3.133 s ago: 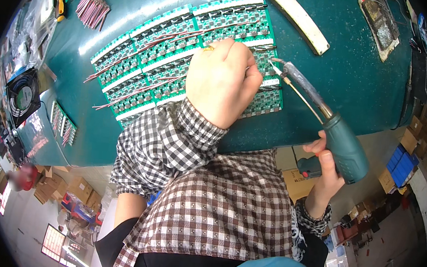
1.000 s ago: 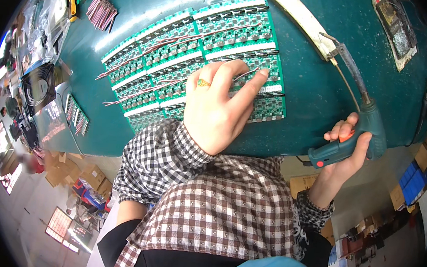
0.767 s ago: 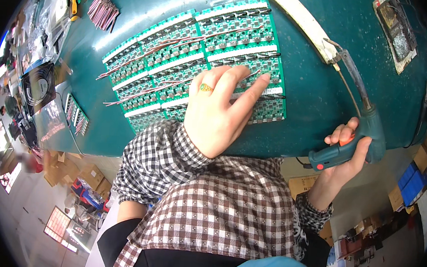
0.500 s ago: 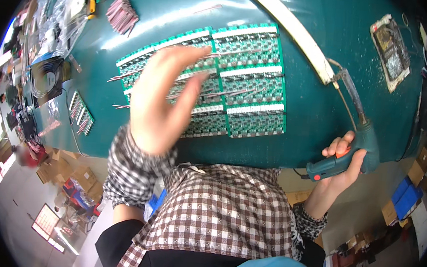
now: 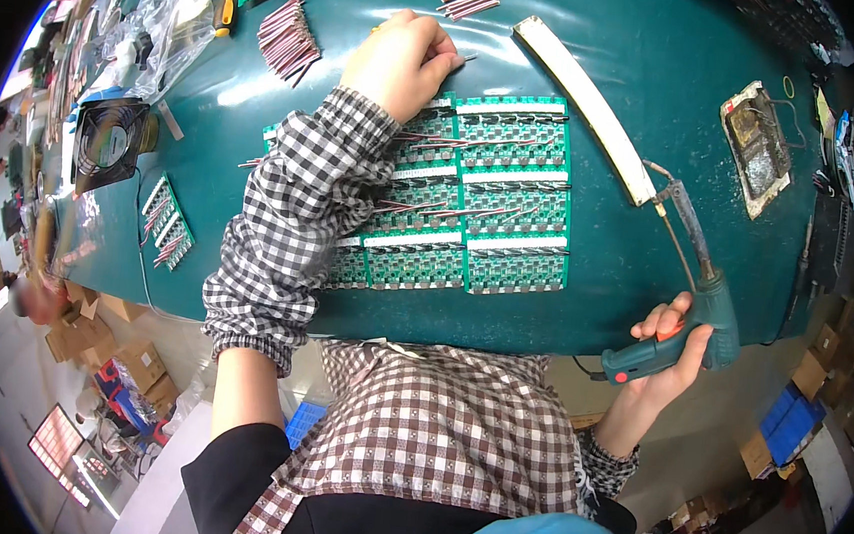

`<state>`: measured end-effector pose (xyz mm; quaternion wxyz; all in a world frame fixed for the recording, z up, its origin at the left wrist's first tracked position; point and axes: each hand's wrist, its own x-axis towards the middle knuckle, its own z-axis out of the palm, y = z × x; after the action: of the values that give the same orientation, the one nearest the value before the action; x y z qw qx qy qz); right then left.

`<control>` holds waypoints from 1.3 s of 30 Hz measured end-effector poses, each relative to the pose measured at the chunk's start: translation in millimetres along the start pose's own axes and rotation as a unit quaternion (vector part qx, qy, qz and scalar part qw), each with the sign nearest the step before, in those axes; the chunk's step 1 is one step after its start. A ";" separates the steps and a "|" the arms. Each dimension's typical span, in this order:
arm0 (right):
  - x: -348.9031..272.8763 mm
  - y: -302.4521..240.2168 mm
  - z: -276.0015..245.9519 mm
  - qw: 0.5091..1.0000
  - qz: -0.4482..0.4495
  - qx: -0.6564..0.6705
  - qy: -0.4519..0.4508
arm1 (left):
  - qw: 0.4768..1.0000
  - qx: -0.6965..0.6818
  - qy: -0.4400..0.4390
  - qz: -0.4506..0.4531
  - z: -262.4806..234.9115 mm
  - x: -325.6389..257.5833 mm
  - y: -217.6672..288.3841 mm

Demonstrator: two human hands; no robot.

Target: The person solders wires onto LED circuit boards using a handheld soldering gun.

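Green, glossy worktable (image 5: 654, 64) fills the upper half of the view, with cardboard boxes (image 5: 139, 365) on the floor at left and a blue crate (image 5: 793, 418) at right. Near the table's front edge lie circuit boards (image 5: 515, 264), green with white strips, 3 rows of them showing in the right-hand column; thin reddish wires (image 5: 496, 218) lie across them. Part of their left side is covered by the black-and-white checked sleeve (image 5: 296, 207) of the left arm. Beyond the boards' far edge, the left hand (image 5: 400, 64) is bent, thumb and forefinger drawn together next to a thin, pale end (image 5: 471, 57); I cannot tell whether they grip it. Just beyond is a small bundle of pinkish wire pieces (image 5: 471, 1), and to the left a larger pile of wire pieces (image 5: 289, 40). A yellow-handled screwdriver (image 5: 225, 10) and a black fan (image 5: 109, 144) are farther left. At right, the right hand (image 5: 666, 382) is wrapped around the handle of a green soldering gun (image 5: 719, 325), fingers by its orange trigger. Its tip overlaps the near end of a curved white strip (image 5: 585, 104); contact cannot be made out. A shallow tray (image 5: 753, 197) with dark, crusted contents lies near the table's right side.
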<state>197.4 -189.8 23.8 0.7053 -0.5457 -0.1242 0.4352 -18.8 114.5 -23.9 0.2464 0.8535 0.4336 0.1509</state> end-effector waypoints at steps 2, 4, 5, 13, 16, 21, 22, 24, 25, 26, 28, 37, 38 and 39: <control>-1.6 -0.5 1.6 1.000 0.000 0.000 -0.003 | 0.999 0.020 0.022 0.018 -3.2 -4.7 1.3; -2.2 -0.7 2.4 1.000 0.003 0.014 -0.009 | 0.998 -0.046 0.037 -0.007 -5.7 -8.4 2.6; -2.8 -1.1 2.0 1.000 0.003 0.012 -0.010 | 0.998 -0.047 0.038 -0.007 -7.3 -12.4 5.7; -3.3 -4.5 4.5 1.000 -0.001 -0.007 -0.027 | 0.951 -0.272 -0.136 -0.059 -33.6 -61.7 88.9; -7.0 -3.1 0.1 0.999 -0.005 -0.018 -0.048 | 0.970 -0.190 -0.154 0.002 -9.3 -74.1 91.0; -15.4 -3.7 -7.5 0.999 -0.001 -0.018 -0.037 | 0.993 -0.065 -0.085 0.056 11.5 -80.7 87.3; -16.8 -3.7 -9.4 0.999 -0.002 -0.022 -0.027 | 0.995 -0.032 -0.089 0.034 8.7 -82.0 91.0; -17.9 -3.5 -11.6 1.000 -0.002 -0.026 -0.015 | 0.995 -0.041 -0.082 0.026 -3.4 -80.7 104.2; -18.1 -3.6 -12.1 1.000 0.000 -0.027 -0.014 | 0.996 -0.051 -0.072 0.016 -5.0 -80.0 108.2; -18.5 -3.7 -12.5 1.000 0.003 -0.028 -0.012 | 0.992 -0.099 -0.073 0.025 -1.8 -79.2 110.0; -17.3 -4.7 -9.5 0.999 0.007 -0.032 -0.017 | 0.991 -0.094 -0.083 0.040 11.5 -77.5 108.0; -17.8 -5.7 -6.1 0.999 0.014 -0.047 -0.021 | 0.995 -0.064 -0.058 0.046 35.9 -79.4 104.2; -17.7 -5.6 -6.1 0.998 0.015 -0.055 -0.020 | 0.995 -0.064 -0.058 0.046 36.0 -80.5 103.8; -17.8 -6.0 -5.9 0.998 0.015 -0.056 -0.019 | 0.995 -0.079 -0.054 0.038 36.7 -81.5 103.5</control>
<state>193.5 -207.2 32.2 0.6645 -0.5778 -0.1537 0.4483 20.2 -14.6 -1.0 0.3302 0.8541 0.3738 0.1473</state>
